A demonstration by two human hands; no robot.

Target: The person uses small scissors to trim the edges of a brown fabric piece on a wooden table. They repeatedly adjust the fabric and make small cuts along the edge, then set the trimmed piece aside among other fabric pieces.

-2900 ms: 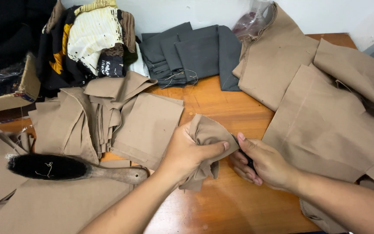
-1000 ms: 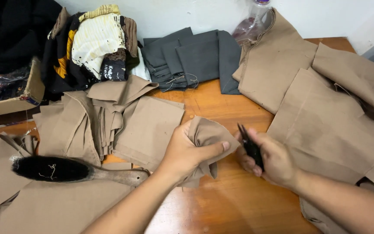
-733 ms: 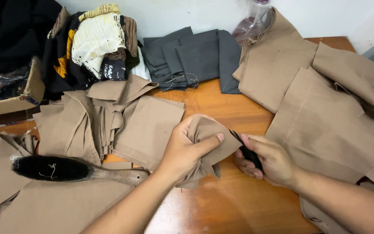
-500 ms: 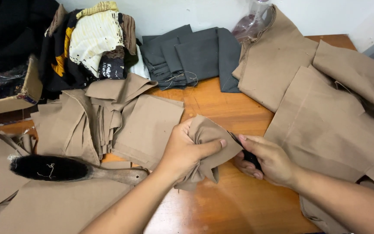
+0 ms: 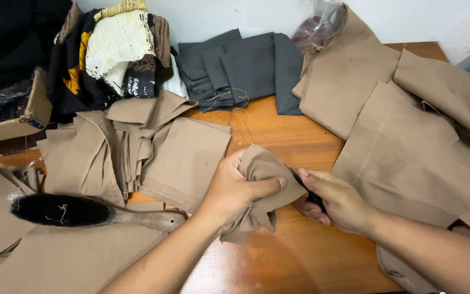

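My left hand (image 5: 236, 188) grips a bunched piece of tan cloth (image 5: 262, 166) above the wooden table (image 5: 295, 256). Right beside it, my right hand (image 5: 334, 198) is closed around a small black tool (image 5: 307, 189) whose tip touches the cloth's right edge. What kind of tool it is cannot be told; most of it is hidden in the hand.
Folded tan pieces (image 5: 153, 147) lie left of my hands, with a black-bristled wooden brush (image 5: 82, 211) on more tan cloth. Large tan panels (image 5: 409, 141) cover the right side. Dark grey cloth (image 5: 246, 68) and a mixed clothing pile (image 5: 115, 49) sit at the back by a cardboard box (image 5: 6, 128).
My right hand drew a little away from the cloth with the tool, then came back against its right edge. My left hand kept its grip and shifted its fingers slightly.
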